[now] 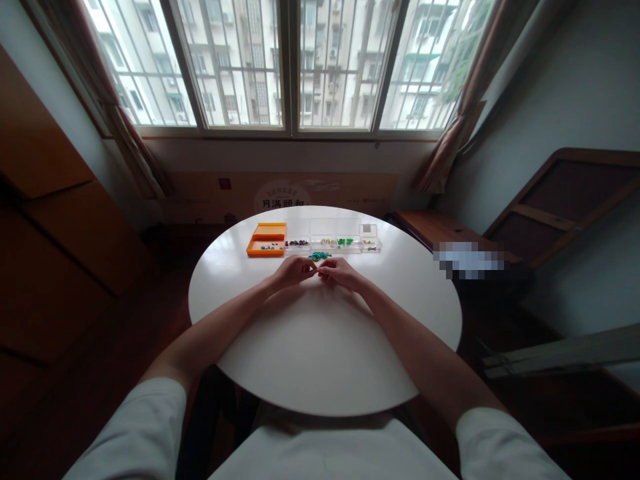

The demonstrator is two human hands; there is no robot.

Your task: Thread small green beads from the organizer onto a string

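Observation:
My left hand [294, 271] and my right hand [341, 273] meet fingertip to fingertip above the white round table [320, 353]. Both are closed in a pinch; whatever sits between the fingers is too small to make out. Just beyond the fingertips lies a small pile of blue and green pieces [320, 255]. Behind the left hand an orange box [266, 253] stands with its lid up and a few blue pieces inside. To its right, clear plastic boxes hold dark pieces [299, 243], pale yellow pieces [329, 242] and green pieces [345, 242].
At the right end of the row is a small clear box [369, 232] with its lid raised. A wooden bench [445, 230] stands beyond the table on the right. Wooden cabinets [60, 227] line the left, and a large carton [240, 193] leans below the window.

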